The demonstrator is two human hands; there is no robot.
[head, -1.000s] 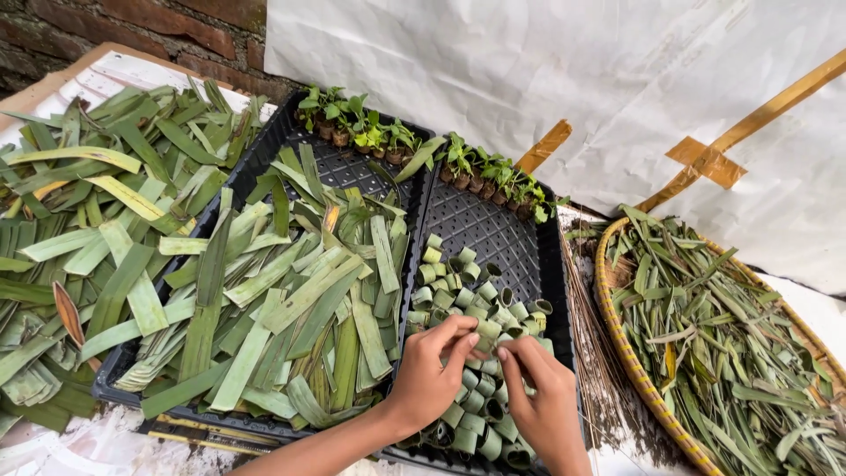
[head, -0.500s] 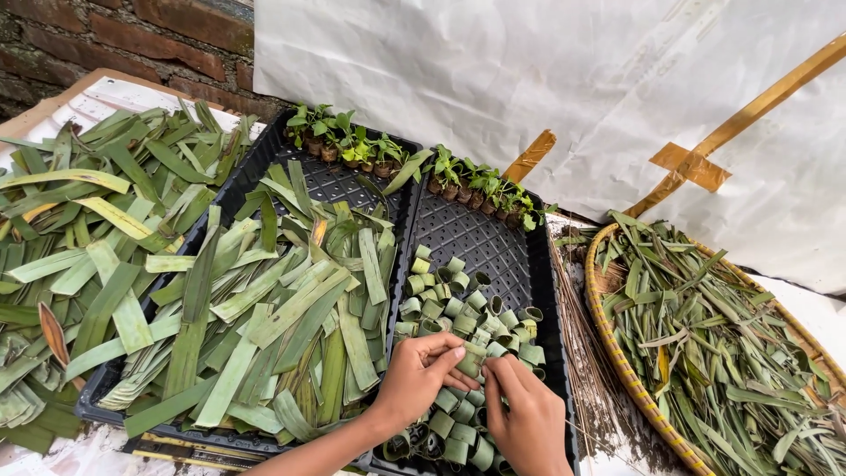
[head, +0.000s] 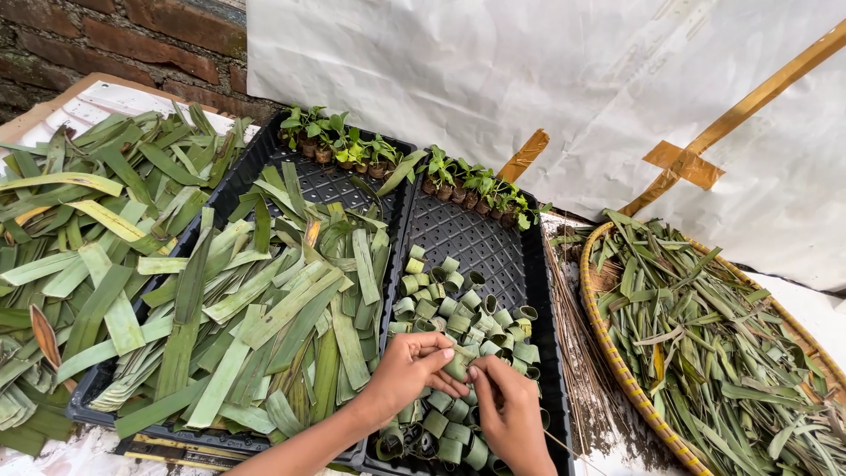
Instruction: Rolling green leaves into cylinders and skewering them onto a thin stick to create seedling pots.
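We see a green leaf ring (head: 458, 363) pinched between both hands over the near end of the right tray (head: 538, 273). The left hand (head: 407, 370) is closed on it from the left, fingertips on its top edge; the right hand (head: 507, 401) is closed on it too, thumb and forefinger meeting the ring from the right.

Compared with a second ago, the hands have barely shifted: they sat over the same spot in the pile then, and the view has only tilted slightly. We judge that the ring is still being rolled or fastened, not yet set down.

Around the hands lies a heap of finished rings (head: 458, 308), filling the near half of that tray. Its far half is bare black mesh, with a row of seedlings (head: 476, 185) along the far rim. The left tray (head: 264, 150) carries cut leaf strips (head: 264, 326) and another row of seedlings (head: 339, 145). More strips (head: 79, 229) lie piled further left. To the right, thin brown sticks (head: 573, 344) lie beside a woven basket (head: 608, 353) of narrow leaf scraps.
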